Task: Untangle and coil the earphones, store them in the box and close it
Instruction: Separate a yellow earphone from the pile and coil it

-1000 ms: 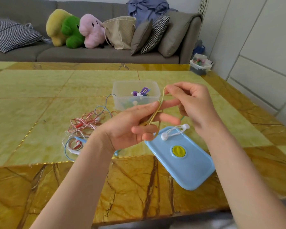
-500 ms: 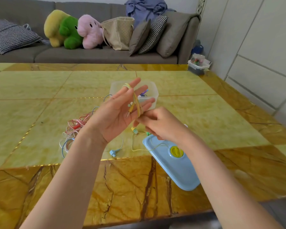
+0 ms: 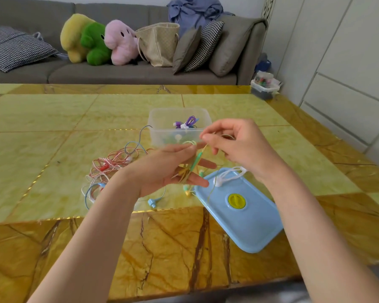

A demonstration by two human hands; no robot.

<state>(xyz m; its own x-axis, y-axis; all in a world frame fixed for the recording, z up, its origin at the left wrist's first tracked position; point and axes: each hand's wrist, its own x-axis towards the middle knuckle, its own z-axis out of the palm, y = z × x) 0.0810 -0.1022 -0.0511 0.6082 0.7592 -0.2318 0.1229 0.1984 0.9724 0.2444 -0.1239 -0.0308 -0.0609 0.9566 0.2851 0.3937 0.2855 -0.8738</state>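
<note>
A home living room. A grey sofa (image 3: 127,73) runs along the far wall, with checked cushions (image 3: 15,51), plain grey cushions (image 3: 186,50), 3 plush toys (image 3: 96,40) in yellow, green and pink, a woven tote bag (image 3: 158,43) and a heap of blue clothes (image 3: 193,12). In front stands a low table (image 3: 53,132) with a yellow marble-patterned top. White panelled cupboards (image 3: 348,62) line the right side, and a small plastic bin (image 3: 264,87) of bits sits on the floor by the sofa's arm.
</note>
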